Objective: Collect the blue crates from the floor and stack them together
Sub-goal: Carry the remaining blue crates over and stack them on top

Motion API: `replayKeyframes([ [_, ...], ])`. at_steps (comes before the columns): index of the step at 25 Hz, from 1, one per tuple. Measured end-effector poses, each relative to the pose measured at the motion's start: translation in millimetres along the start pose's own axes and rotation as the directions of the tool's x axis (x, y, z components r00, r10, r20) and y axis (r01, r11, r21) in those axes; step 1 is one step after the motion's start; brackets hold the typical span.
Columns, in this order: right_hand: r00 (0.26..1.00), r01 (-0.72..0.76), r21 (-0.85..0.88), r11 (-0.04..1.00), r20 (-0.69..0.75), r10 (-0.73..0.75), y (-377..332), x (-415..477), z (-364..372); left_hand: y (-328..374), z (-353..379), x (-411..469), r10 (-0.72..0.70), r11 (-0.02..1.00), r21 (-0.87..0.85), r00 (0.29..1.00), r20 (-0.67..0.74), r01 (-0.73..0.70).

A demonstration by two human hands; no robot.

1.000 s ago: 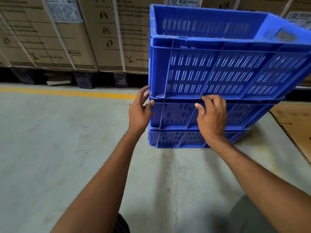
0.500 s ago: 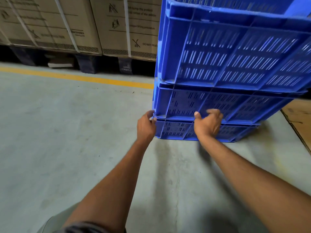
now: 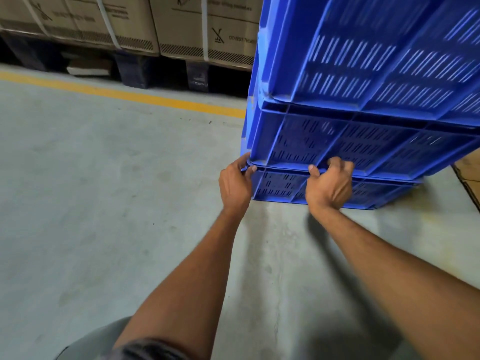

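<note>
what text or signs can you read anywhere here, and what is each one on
"DO NOT TRU...": on the cardboard box, beside a crossed-out symbol; the end blurs out.
Smaller print higher on that box and on the left boxes: too blurred to read.
On the blue crates: no text shows.

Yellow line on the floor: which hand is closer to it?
Left. The left hand grips the blue crate stack at the corner facing the yellow line; the right hand grips farther right, along the front.
</note>
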State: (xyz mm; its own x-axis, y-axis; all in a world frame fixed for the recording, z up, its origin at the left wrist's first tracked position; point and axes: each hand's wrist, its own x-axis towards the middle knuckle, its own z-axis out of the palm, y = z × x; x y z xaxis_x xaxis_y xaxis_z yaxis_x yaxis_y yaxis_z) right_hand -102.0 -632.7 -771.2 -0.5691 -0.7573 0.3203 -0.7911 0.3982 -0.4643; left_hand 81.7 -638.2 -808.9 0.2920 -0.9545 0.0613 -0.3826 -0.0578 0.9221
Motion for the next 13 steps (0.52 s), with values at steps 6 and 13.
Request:
replayKeyframes([
  [6, 0.995, -0.098, 0.087, 0.991, -0.021, 0.101, -9.4, 0.6, 0.9, 2.7, -8.5, 7.7, -0.025, 0.999, -0.047, 0.999, 0.03, 0.026],
  [13, 0.997, 0.065, -0.006, 0.998, 0.038, -0.064, -6.1, 4.5, 7.5, 2.7, -10.6, 11.5, -0.019, 0.998, -0.065, 0.999, 0.043, 0.022],
])
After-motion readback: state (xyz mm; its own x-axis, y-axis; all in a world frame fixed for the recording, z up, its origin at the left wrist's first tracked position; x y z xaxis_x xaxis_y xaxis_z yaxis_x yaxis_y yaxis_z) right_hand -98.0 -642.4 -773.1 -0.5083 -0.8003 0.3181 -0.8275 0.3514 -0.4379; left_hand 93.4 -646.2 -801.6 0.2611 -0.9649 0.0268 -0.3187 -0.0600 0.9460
